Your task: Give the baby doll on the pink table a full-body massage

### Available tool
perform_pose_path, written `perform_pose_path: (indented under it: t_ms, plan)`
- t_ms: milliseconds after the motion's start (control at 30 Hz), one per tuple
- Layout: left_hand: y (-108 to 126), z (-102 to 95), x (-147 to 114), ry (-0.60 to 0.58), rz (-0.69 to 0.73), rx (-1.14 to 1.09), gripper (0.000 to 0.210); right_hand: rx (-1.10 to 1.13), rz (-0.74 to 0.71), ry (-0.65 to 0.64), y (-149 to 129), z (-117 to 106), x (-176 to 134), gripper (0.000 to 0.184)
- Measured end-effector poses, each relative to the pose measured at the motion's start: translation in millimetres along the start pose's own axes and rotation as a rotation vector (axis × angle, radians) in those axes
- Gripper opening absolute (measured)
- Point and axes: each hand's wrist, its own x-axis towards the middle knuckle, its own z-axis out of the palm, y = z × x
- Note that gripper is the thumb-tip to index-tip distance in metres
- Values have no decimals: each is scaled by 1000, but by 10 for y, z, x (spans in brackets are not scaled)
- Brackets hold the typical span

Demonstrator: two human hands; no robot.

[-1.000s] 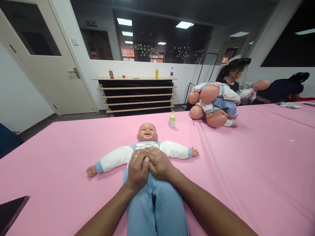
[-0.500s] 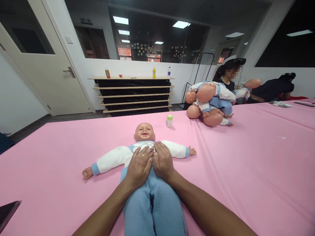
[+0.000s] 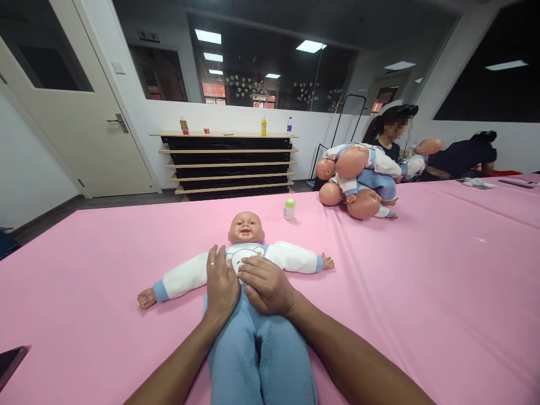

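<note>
A baby doll [image 3: 252, 332] in a white top and fuzzy blue trousers lies on its back, arms spread wide and head away from me. My left hand [image 3: 222, 287], with a ring on one finger, lies flat along the left side of the doll's chest and belly. Across the belly rests my right hand [image 3: 268, 284], palm down with its fingers extended to the left. A bear print on the doll's chest shows between the two hands. Neither hand grasps anything. Just beyond the doll's head stands a small white bottle [image 3: 289, 210] with a green cap.
A pink cloth [image 3: 400, 315] covers the table. Several dolls [image 3: 358, 174] are piled at the back right, beside a seated person [image 3: 388, 135]; another person [image 3: 462, 157] leans farther right. A phone [image 3: 10, 360] lies at the left edge. Drinks stand on a stack of boards [image 3: 228, 151].
My left hand has shifted left to the doll's side. My right hand has slid down and left from the chest and turned across the belly, uncovering the bear print.
</note>
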Motion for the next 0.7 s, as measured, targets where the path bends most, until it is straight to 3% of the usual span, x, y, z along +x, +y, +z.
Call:
perform_pose_path:
  t_ms: [133, 200, 300, 433, 567, 700]
  plan:
    - [7, -45, 38, 122, -209, -144, 49, 22, -47, -161, 8, 2, 51, 42]
    - [58, -78, 20, 157, -211, -184, 50, 29, -23, -237, 13, 4, 71, 42]
    - [166, -130, -38, 127, 44, -151, 50, 13, 67, -309, 16, 1, 90, 44]
    - [277, -184, -101, 29, 340, -107, 40, -15, 233, -289, 21, 9, 79, 49]
    - [317, -203, -113, -9, 430, -105, 36, -53, 393, -243, 39, 60, 30, 55]
    - [317, -187, -107, 13, 409, -49, 33, -113, 578, -162, 56, 144, -32, 59]
